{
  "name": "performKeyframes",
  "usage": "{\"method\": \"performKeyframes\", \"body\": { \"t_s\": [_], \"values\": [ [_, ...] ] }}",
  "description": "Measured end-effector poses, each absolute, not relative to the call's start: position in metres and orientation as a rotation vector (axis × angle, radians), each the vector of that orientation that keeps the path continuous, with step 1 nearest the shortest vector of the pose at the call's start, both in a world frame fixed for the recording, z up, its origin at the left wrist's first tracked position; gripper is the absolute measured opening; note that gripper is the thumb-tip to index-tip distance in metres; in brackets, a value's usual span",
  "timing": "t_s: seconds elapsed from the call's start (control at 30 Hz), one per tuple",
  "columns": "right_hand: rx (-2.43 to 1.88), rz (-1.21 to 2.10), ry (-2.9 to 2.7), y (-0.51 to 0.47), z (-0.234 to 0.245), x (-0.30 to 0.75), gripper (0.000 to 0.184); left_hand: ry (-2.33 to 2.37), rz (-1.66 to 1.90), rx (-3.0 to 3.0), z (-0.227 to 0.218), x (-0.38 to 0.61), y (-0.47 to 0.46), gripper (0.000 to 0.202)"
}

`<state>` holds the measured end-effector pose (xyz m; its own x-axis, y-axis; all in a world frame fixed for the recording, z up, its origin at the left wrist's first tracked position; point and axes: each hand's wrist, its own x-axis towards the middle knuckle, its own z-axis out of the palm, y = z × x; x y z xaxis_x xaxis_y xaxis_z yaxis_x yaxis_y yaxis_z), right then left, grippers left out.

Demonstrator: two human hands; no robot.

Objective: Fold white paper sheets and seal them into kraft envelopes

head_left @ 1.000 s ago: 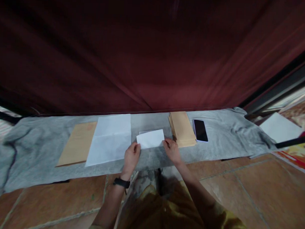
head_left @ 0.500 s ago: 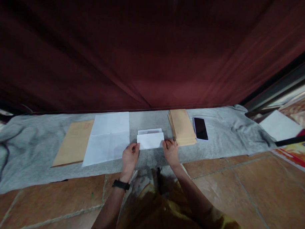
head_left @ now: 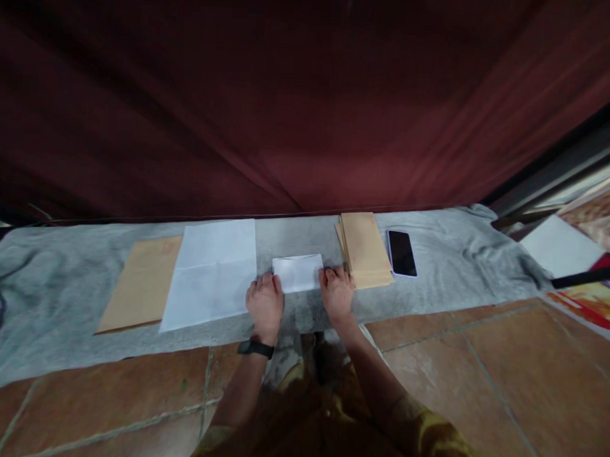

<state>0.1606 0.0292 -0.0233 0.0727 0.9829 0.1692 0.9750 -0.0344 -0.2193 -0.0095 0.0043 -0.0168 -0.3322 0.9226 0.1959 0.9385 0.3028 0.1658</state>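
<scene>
A folded white paper lies on the grey cloth in front of me. My left hand presses its left edge with curled fingers. My right hand presses the right edge the same way. Both hands rest flat on the paper and cloth. A black watch sits on my left wrist. Left of the hands lies a larger unfolded white sheet with crease lines.
A brown envelope lies at the left beside the white sheet. A stack of brown envelopes and a dark phone lie to the right. A dark red curtain hangs behind. Tiled floor lies in front.
The raised flap of the white paper has been folded down flat. Both hands moved inward and now press on its two ends.
</scene>
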Motion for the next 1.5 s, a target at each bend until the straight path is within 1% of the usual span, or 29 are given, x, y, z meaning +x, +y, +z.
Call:
{"method": "performKeyframes", "body": {
  "t_s": [0.17,0.47,0.73,1.5],
  "values": [
    [-2.096,0.021,-1.983,0.032,-0.025,0.159,0.037,-2.498,-0.379,-1.754,-0.018,-0.008,0.008,0.039],
    [-2.115,0.015,-1.969,0.037,-0.03,0.155,0.036,-2.578,-0.392,-1.713,-0.018,-0.009,0.013,0.037],
    [-2.105,0.035,-1.94,0.039,-0.03,0.155,0.037,-2.635,-0.319,-1.691,-0.013,-0.006,0.016,0.036],
    [-2.115,0.011,-1.938,0.04,-0.031,0.154,0.033,-2.664,-0.262,-1.714,-0.012,-0.006,0.019,0.036]
  ]
}}
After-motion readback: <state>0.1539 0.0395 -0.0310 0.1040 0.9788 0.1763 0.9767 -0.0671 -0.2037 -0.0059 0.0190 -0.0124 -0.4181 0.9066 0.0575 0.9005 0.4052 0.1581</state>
